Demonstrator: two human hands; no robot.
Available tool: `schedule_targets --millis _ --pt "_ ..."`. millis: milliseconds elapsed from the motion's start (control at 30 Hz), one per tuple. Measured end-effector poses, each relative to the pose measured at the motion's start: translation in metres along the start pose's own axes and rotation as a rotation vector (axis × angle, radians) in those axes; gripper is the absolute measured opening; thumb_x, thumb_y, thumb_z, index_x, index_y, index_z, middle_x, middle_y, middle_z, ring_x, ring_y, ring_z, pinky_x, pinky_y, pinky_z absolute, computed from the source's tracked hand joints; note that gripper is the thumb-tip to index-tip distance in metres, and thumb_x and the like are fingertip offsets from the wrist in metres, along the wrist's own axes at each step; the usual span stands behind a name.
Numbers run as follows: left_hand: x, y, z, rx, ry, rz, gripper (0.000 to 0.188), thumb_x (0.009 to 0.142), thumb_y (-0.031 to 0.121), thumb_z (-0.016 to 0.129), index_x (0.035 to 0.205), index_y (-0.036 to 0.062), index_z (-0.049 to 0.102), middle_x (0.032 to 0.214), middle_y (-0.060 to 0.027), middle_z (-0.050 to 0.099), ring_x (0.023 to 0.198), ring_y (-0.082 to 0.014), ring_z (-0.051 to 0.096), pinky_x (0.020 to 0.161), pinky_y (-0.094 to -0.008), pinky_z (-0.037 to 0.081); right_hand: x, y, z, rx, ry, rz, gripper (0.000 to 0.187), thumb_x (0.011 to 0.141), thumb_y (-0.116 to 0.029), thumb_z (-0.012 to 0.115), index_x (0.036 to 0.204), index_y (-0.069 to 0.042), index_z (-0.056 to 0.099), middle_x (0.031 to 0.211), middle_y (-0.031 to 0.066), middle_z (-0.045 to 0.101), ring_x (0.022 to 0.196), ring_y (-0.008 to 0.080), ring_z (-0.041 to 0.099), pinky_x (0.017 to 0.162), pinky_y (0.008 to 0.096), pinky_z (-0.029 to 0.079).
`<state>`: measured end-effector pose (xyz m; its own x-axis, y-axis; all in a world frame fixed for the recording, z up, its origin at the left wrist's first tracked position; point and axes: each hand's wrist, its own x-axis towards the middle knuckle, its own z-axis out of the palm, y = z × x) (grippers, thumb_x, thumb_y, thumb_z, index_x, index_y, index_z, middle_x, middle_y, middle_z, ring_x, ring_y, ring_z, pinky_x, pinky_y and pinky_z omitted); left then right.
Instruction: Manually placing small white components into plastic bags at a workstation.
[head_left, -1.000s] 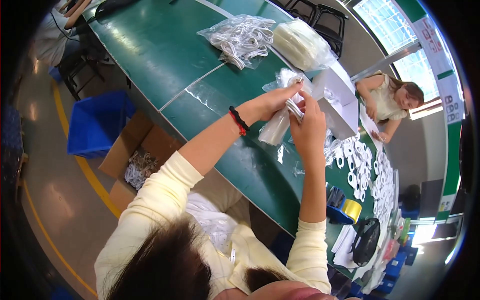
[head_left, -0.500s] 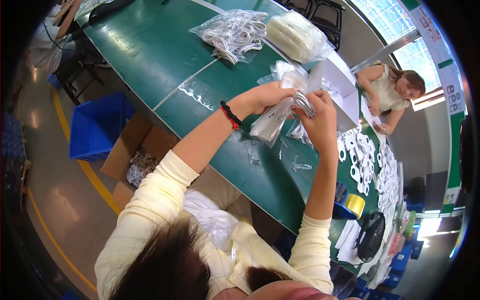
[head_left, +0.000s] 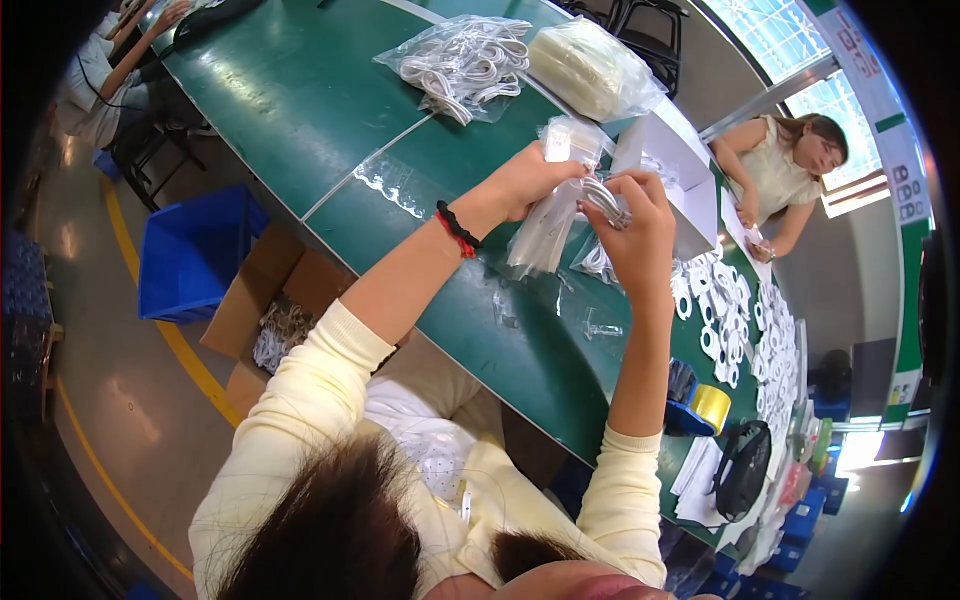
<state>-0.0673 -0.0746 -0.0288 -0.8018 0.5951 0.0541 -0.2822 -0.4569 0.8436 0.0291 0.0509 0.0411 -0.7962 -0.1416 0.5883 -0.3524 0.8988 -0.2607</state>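
My left hand (head_left: 532, 178) grips a sheaf of clear plastic bags (head_left: 545, 232) above the green table. Between the thumb and fingers of my right hand (head_left: 640, 222) is a coiled white cable (head_left: 604, 202), held against the edge of the bags. Whether the cable's end is inside a bag I cannot make out. Just under my right hand, another bagged white cable (head_left: 597, 262) lies on the table. A white open box (head_left: 690, 215) stands to the right of my hands, with some white pieces inside.
On the green table (head_left: 290, 110) rest a bag of white cables (head_left: 465, 65), a wrapped pale stack (head_left: 592, 68), many white ring-shaped cards (head_left: 715, 320), a tape dispenser (head_left: 698, 405) and a black pouch (head_left: 742, 470). A blue bin (head_left: 195, 255) and a cardboard box (head_left: 265, 300) stand left. A co-worker (head_left: 785, 170) sits across.
The bags in my left hand have turned more upright and fanned out. My right hand has shifted slightly, with the coiled cable still in it. The co-worker's head has lifted and turned.
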Motion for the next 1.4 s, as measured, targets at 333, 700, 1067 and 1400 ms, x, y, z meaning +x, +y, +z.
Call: schedule_targets --millis 333,700,1067,1400 --pt "-0.005 0.007 0.01 -0.037 0.015 0.004 0.032 0.077 0.01 0.069 0.104 -0.0001 0.056 0.089 -0.01 0.063 0.077 -0.0167 0.063 0.064 -0.0317 0.052 -0.001 0.019 -0.001 0.29 -0.071 0.17 0.019 0.073 -0.012 0.071 0.089 -0.003 0.066 0.094 0.0111 0.052 0.083 0.0235 0.053 0.069 0.0316 0.046" --pt "-0.011 0.012 0.012 -0.114 -0.106 -0.09 0.042 0.082 0.035 0.066 0.107 0.0037 0.053 0.09 -0.0064 0.062 0.072 -0.0139 0.062 0.062 -0.0286 0.053 -0.002 0.03 -0.003 0.583 -0.201 0.333 0.018 0.082 -0.013 0.065 0.095 0.0 0.062 0.096 0.0046 0.055 0.076 0.0112 0.055 0.066 0.0224 0.044" --pt "-0.01 0.008 0.018 -0.059 -0.176 -0.254 0.037 0.09 0.043 0.05 0.098 0.0079 0.055 0.075 -0.0024 0.059 0.059 -0.0125 0.058 0.052 -0.0272 0.05 -0.003 0.038 -0.004 0.36 -0.213 0.213 0.021 0.08 -0.018 0.068 0.095 -0.004 0.065 0.096 0.0049 0.054 0.076 0.0108 0.053 0.059 0.0206 0.041" --pt "-0.007 0.004 0.013 -0.124 -0.257 -0.314 0.038 0.092 0.042 0.045 0.106 0.0078 0.053 0.078 -0.005 0.059 0.063 -0.0125 0.057 0.057 -0.0275 0.05 -0.001 0.026 -0.041 0.491 -0.311 0.442 0.039 0.084 -0.016 0.062 0.115 -0.003 0.044 0.094 0.0033 0.051 0.06 0.0032 0.045 0.048 0.0166 0.033"
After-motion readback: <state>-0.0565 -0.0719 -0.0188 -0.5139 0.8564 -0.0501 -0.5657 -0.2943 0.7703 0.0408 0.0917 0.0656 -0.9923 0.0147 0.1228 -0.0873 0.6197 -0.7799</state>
